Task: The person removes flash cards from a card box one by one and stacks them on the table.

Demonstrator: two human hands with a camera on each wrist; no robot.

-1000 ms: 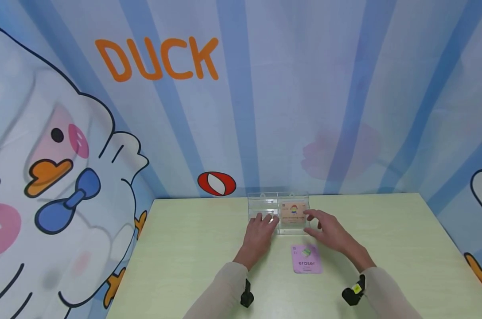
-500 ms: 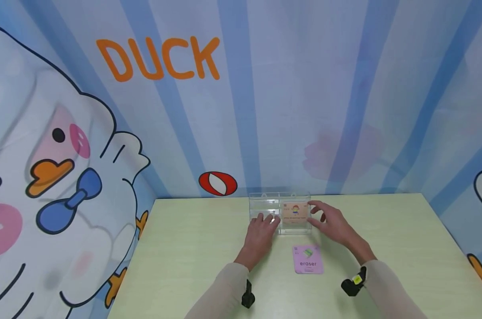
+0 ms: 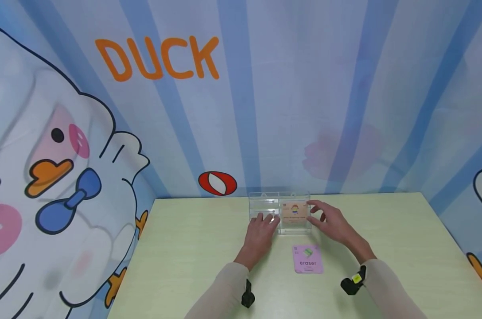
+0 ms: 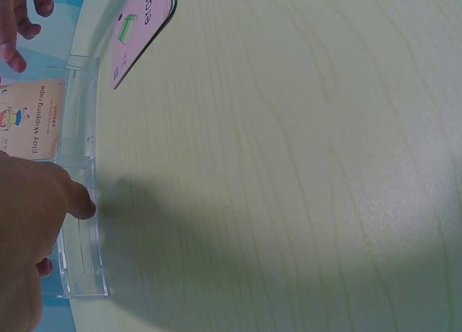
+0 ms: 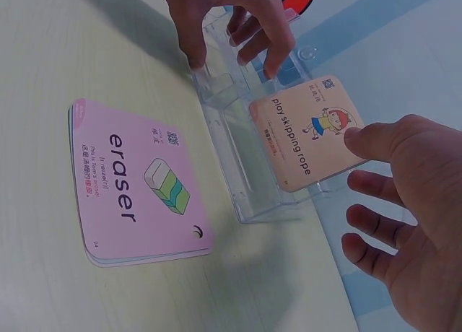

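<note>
A clear plastic card holder (image 3: 265,200) stands near the table's back edge. In its right section leans an orange card (image 5: 292,141) reading "play skipping rope". My left hand (image 3: 258,241) grips the holder's left section; the left wrist view shows its thumb (image 4: 83,202) over the front lip. My right hand (image 3: 336,225) is at the card's right edge, with loosely bent, spread fingers. In the right wrist view one fingertip (image 5: 354,136) overlaps that card, while the other visible fingers (image 5: 375,224) are apart from it.
In front of the holder lies a small stack of cards, topped by a pink "eraser" card (image 3: 307,264), on the pale wood-grain table (image 3: 177,248). A blue striped curtain (image 3: 273,110) with duck drawings hangs right behind the table.
My right hand has shifted slightly up and to the right along the orange card's edge, then stayed put. The left hand keeps its place on the holder.
</note>
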